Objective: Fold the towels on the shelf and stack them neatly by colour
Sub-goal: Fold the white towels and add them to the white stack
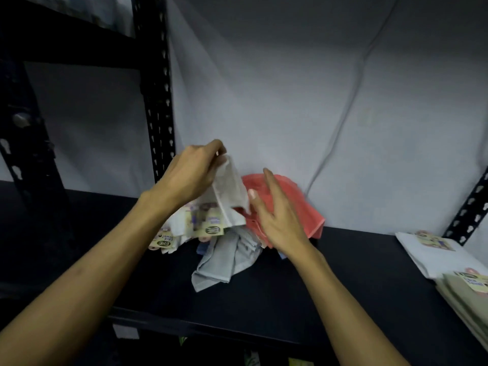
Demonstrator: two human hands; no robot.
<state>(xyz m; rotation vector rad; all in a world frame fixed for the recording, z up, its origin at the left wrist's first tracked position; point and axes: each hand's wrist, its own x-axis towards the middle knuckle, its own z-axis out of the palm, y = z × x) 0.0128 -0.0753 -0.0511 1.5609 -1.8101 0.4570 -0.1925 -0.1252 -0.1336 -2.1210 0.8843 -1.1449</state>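
A loose heap of towels lies mid-shelf on the black shelf (105,260). My left hand (190,173) pinches a corner of a white towel (229,191) and holds it lifted above the heap. My right hand (277,215) hovers with straight, spread fingers in front of a coral red towel (306,207) at the back of the heap. A crumpled pale grey-blue towel (221,262) trails toward the front. Paper labels (208,225) show on white towels under my left wrist. At the right edge lie a folded white towel (433,254) and folded beige towels (464,294).
A white cloth backdrop (290,101) hangs behind the shelf. Black perforated uprights stand at the left (158,101) and right (472,207). Another black shelf board (66,35) runs above at the left. The front shelf edge (211,328) is near my forearms.
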